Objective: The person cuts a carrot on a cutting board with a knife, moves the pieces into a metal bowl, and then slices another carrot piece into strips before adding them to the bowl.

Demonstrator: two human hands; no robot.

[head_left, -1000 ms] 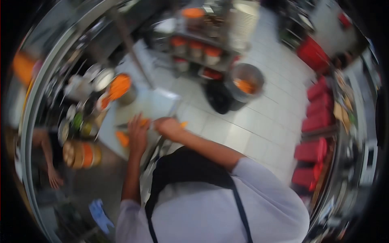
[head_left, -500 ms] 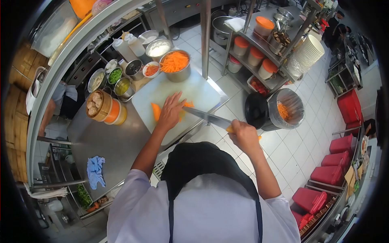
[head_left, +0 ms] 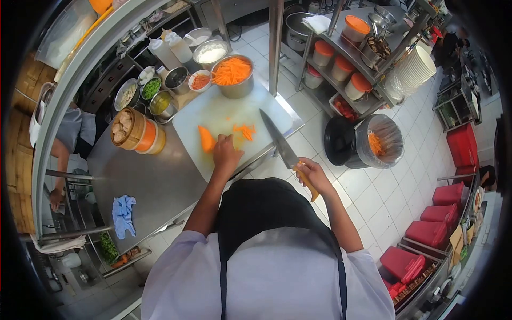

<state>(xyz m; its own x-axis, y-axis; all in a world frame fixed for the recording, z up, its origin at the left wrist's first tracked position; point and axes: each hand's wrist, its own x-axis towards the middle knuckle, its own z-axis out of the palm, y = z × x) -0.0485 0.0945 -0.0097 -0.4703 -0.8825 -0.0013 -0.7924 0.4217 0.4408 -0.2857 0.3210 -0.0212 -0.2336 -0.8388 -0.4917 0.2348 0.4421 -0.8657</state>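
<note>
A large kitchen knife (head_left: 278,140) with a wooden handle is in my right hand (head_left: 313,178), held off the right edge of the white cutting board (head_left: 186,114), its blade slanting up and left. My left hand (head_left: 226,154) is low on the board with its fingers curled down; whatever they close on is hidden under them. Just left of those fingers lies a carrot piece (head_left: 206,140). Cut carrot strips (head_left: 244,132) are scattered to their upper right. At the board's far end stands a metal pot of shredded carrot (head_left: 232,72).
Left of the board stand a bamboo steamer (head_left: 140,131) with dumplings and several small bowls. A blue cloth (head_left: 124,216) lies on the steel table (head_left: 154,181). A lined bin (head_left: 380,141) is on the floor at right, below a shelf of lidded tubs. Another person's arm (head_left: 60,170) shows at far left.
The knife has come away from the carrot and swung upright to the right. My left hand has drawn back toward me and curled, uncovering the carrot strips.
</note>
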